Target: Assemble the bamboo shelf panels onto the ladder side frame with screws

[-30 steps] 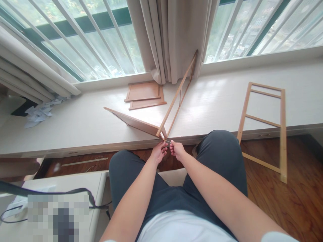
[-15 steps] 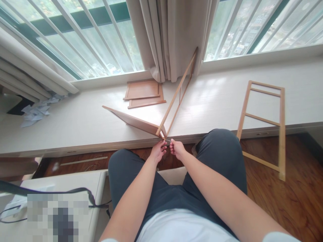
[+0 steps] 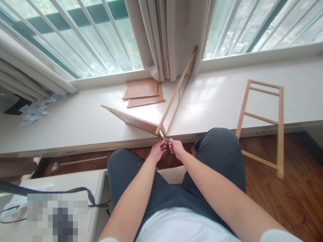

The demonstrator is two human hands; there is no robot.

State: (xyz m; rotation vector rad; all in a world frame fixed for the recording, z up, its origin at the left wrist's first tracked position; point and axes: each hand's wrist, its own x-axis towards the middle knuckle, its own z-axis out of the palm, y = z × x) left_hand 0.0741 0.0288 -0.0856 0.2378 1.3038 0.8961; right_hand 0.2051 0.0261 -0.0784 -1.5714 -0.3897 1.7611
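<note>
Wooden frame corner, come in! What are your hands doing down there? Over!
Left hand and right hand pinch at the corner where wooden panel meets slatted frame. Small fastener between fingertips, too tiny to identify. Nothing blocks them.

A pale curtain (image 3: 171, 37) hangs at the top centre of the frame, between barred windows (image 3: 83, 40). Below it, two flat wooden panels (image 3: 143, 92) lie stacked on the white sill (image 3: 75, 124). At the right, a wooden ladder frame (image 3: 262, 121) leans against the sill's edge with its foot on the dark wood floor (image 3: 290, 198). Crumpled papers (image 3: 34, 109) lie at the left edge. A black strap (image 3: 58, 195) crosses a white surface (image 3: 73, 183) at the lower left.
</note>
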